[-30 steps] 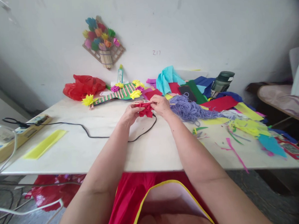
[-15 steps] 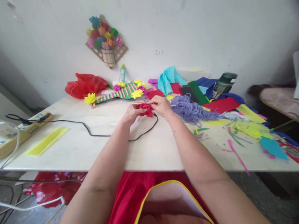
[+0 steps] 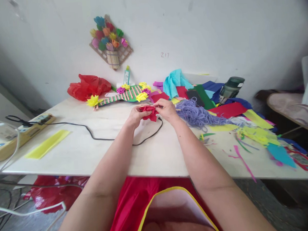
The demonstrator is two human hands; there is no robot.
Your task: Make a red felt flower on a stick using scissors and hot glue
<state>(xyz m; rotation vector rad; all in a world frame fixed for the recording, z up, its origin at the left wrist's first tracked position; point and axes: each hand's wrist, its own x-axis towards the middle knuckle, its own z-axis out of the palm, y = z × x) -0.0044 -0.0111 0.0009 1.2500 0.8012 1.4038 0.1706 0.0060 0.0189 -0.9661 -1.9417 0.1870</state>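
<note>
Both my hands meet above the middle of the white table (image 3: 99, 156), pinching a crumpled red paper flower (image 3: 149, 113) between them. My left hand (image 3: 134, 117) grips its left side with curled fingers. On the flower's right side my right hand (image 3: 166, 109) is closed, with a thin wooden stick poking out past the fingers. A black cable (image 3: 98, 137) loops on the table just below the hands.
Purple yarn (image 3: 195, 115) and several coloured paper sheets and scraps cover the table's right side. A green woven mat with paper flowers (image 3: 128, 93), a glue bottle (image 3: 126, 75) and a red bag (image 3: 88, 86) stand at the back. A yellow strip (image 3: 47, 144) and power strip (image 3: 18, 136) lie left.
The hands stay together on the red flower with only small finger shifts. The view has drifted slightly.
</note>
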